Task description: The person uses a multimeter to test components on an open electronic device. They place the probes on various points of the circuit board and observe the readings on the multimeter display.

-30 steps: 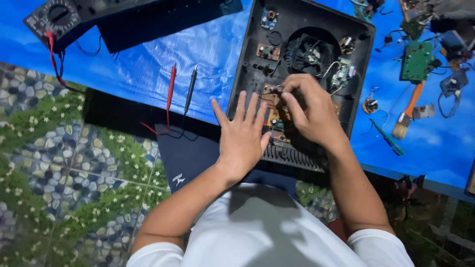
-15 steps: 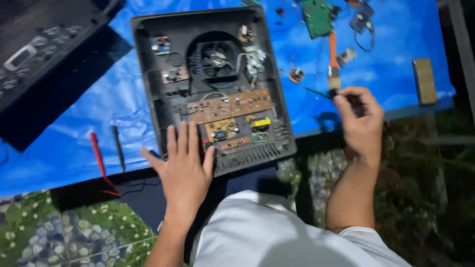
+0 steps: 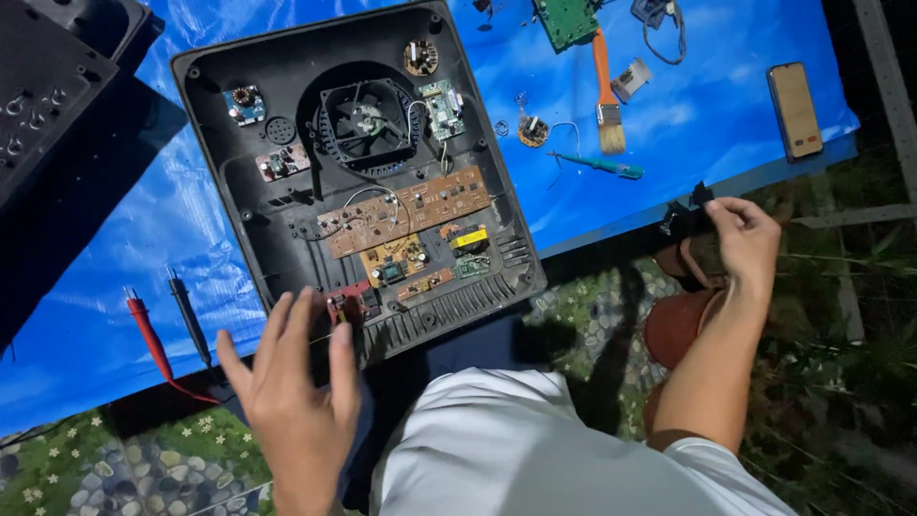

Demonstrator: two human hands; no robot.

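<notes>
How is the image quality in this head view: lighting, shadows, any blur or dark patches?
Head view: cool, bluish light falls on the blue tarp and the opened black casing, whose circuit boards read sharply; the right edge past the right hand sinks into near darkness; the left hand is slightly soft; the dark thing the right hand touches is too dim to identify.

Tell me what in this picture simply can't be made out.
Head view:
- What the right hand grips: a small dark thing, lost in shadow.
- The black device at top left: cut off by the edge.
- The green circuit board: cut off by the top edge.
- Parts on the open black casing: too small.
</notes>
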